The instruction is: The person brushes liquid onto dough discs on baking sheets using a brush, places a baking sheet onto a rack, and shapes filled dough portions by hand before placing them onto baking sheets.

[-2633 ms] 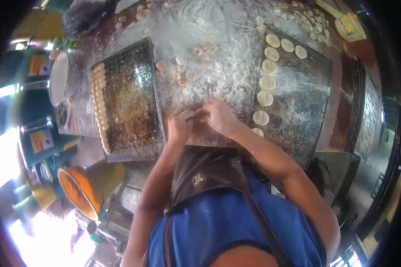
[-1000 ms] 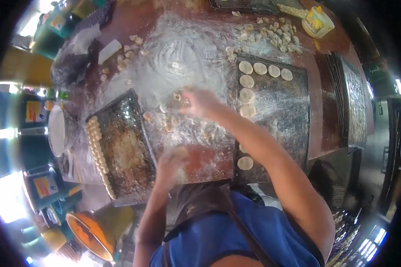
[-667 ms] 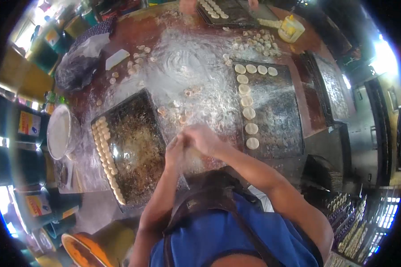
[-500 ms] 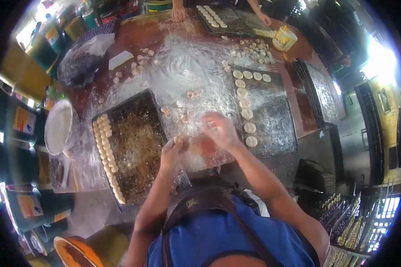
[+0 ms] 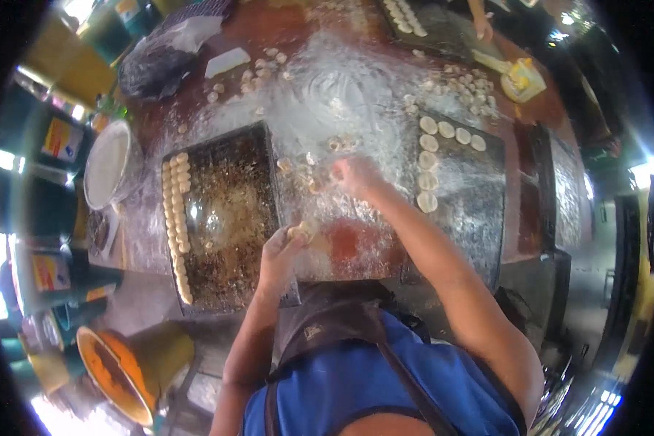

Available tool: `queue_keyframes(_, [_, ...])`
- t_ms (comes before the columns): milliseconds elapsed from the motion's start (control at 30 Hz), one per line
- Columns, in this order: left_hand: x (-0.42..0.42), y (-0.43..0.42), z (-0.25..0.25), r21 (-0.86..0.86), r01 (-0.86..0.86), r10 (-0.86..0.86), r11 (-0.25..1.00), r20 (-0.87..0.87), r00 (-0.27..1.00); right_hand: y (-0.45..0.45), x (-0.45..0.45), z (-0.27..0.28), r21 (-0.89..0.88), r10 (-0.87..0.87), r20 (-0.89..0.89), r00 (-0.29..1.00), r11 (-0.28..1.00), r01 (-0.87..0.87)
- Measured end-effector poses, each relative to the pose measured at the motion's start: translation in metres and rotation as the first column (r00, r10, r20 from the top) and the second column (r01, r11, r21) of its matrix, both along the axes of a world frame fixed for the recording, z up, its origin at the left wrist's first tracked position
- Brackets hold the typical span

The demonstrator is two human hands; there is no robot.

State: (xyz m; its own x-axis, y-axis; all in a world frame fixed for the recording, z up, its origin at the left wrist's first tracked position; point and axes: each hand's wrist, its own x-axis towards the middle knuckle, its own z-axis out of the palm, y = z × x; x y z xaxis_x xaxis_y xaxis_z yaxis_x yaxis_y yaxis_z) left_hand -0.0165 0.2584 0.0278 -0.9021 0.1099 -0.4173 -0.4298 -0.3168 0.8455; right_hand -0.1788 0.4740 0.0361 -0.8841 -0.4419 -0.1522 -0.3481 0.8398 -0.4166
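My left hand (image 5: 277,256) is closed around a small flattened piece of dough (image 5: 302,231), near the table's front edge and beside the right side of a dark baking tray (image 5: 232,211). Ahead of it and to the right, my right hand (image 5: 359,179) reaches over the floured table, its fingers close to some small round lumps (image 5: 315,186). Blur on those fingers hides whether they hold anything. Rows of small dough balls (image 5: 173,218) line the left side of the dark tray. Flat dough discs (image 5: 428,160) lie along the left and far edges of a floured tray (image 5: 465,196).
Heaps of small lumps (image 5: 469,87) lie at the back right, near a yellow-and-white container (image 5: 523,80). A white bowl (image 5: 107,166) stands at the left, with a black plastic bag (image 5: 152,73) behind it. Another person's hand (image 5: 483,27) shows at the far side.
My right hand has moved forward and left, towards the small lumps. My left hand still holds the dough. The camera view has shifted, so the trays appear further right and higher.
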Motion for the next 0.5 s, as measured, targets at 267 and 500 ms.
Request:
queue_keyframes(267, [0.007, 0.037, 0.019, -0.205, -0.183, 0.203, 0.961, 0.081, 0.976, -0.039, -0.016, -0.037, 0.009, 0.297, 0.017, 0.955, 0.955, -0.297])
queue_keyframes(500, [-0.021, 0.026, -0.006, 0.196, -0.215, 0.206, 0.957, 0.069, 0.976, -0.048, 0.075, 0.003, -0.435, 0.200, -0.060, 0.978, 0.877, -0.206])
